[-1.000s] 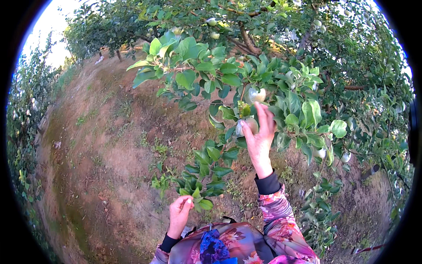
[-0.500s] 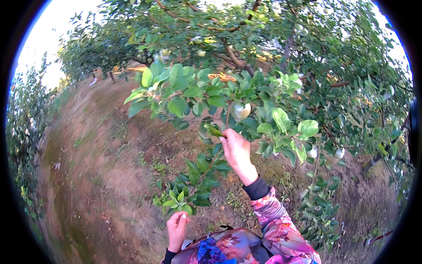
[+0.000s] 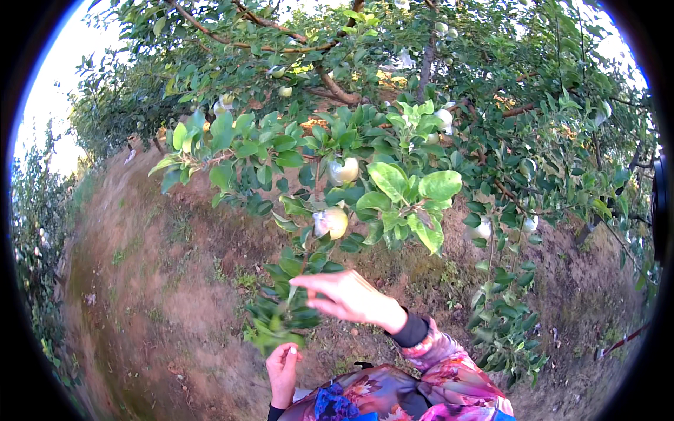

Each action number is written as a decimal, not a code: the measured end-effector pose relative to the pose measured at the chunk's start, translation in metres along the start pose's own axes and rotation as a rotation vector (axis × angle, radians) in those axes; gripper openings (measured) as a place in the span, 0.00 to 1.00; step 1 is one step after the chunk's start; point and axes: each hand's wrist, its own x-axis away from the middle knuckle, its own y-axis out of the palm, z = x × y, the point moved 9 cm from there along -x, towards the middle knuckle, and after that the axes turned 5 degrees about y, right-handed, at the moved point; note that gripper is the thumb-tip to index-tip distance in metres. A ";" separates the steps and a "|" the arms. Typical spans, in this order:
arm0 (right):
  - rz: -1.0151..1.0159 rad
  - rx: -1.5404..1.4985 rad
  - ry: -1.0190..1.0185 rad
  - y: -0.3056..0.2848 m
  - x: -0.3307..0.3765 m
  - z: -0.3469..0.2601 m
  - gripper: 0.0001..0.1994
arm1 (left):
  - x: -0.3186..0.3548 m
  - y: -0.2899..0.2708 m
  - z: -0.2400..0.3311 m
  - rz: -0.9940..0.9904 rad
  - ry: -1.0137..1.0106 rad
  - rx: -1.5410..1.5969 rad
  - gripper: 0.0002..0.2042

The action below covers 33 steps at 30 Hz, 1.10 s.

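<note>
Low in front of me, my left hand point(image 3: 283, 375) is closed, its thumb and fingertips pinching the lower leaf tips of a green apple shoot point(image 3: 270, 334). That shoot is smeared by motion. Just above it, my right hand point(image 3: 347, 298) reaches leftward with its fingers stretched out and slightly apart. A pale leaf point(image 3: 292, 290) shows at its fingertips; whether they touch it I cannot tell. Above my right hand hangs a pale yellow-white apple point(image 3: 331, 222), with whitish film-like material on its left side. A second pale apple point(image 3: 343, 171) hangs higher among the leaves.
A broad leafy branch point(image 3: 281, 144) spans the view ahead, with bright large leaves point(image 3: 414, 193) close by. More pale apples point(image 3: 479, 229) hang at the right above a drooping shoot point(image 3: 505, 316). Brown bare soil point(image 3: 154, 281) slopes on the left, and thick branches point(image 3: 337, 88) stand behind.
My right hand has moved down and left from the branch to the lower shoot; the green leaf it pinched no longer shows in it. A lower apple has come into sight. The view has shifted right.
</note>
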 end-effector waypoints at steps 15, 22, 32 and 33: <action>0.842 -0.061 0.136 -0.141 0.069 -0.010 0.07 | -0.051 0.091 0.181 -0.220 0.622 -0.362 0.05; 1.021 0.154 -0.158 -0.137 0.065 -0.055 0.23 | -0.048 0.154 0.292 -0.301 0.996 -0.386 0.12; 0.609 0.496 -0.268 -0.106 0.047 -0.056 0.15 | -0.064 0.193 0.304 -0.349 1.025 -0.448 0.15; 0.572 0.513 -0.243 -0.104 0.045 -0.059 0.14 | -0.066 0.196 0.303 -0.374 0.984 -0.446 0.16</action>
